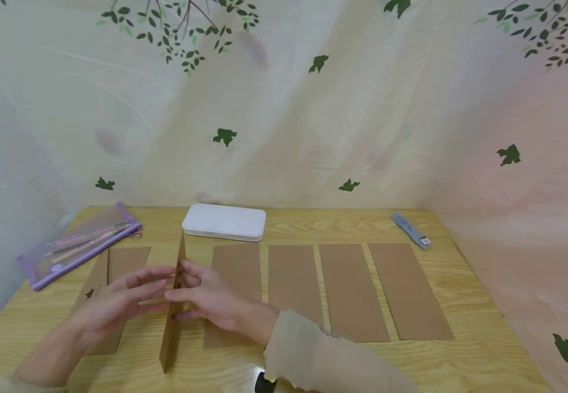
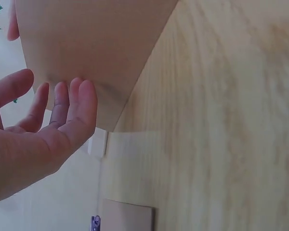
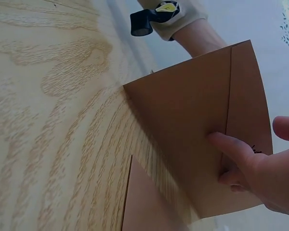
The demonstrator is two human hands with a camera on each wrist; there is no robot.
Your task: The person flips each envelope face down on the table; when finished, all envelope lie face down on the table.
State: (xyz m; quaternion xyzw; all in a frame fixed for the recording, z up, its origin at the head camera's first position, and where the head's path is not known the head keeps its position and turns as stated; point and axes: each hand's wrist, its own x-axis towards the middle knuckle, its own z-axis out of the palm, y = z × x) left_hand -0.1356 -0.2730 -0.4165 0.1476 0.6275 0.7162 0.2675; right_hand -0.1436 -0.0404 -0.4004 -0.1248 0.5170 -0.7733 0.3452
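A brown kraft envelope (image 1: pixel 170 333) stands upright on its long edge, with its flap seam and a small dark print facing right in the right wrist view. My right hand (image 1: pixel 215 300) holds it near the upper edge, fingers on the seam side and thumb over the edge. On its plain side, my left hand (image 1: pixel 117 303) has loosely extended fingers, their tips at or very near the paper (image 2: pixel 86 48). Flat on the table to the left lies another envelope (image 1: pixel 129 261), seam side up, partly hidden by the left hand.
Several brown envelopes (image 1: pixel 291 273) lie plain side up in a row to the right. Behind them is a white flat case (image 1: pixel 225 221). A purple-edged clear pouch (image 1: pixel 80 245) with pens lies at the back left, a slim blue packet (image 1: pixel 412 231) at the back right.
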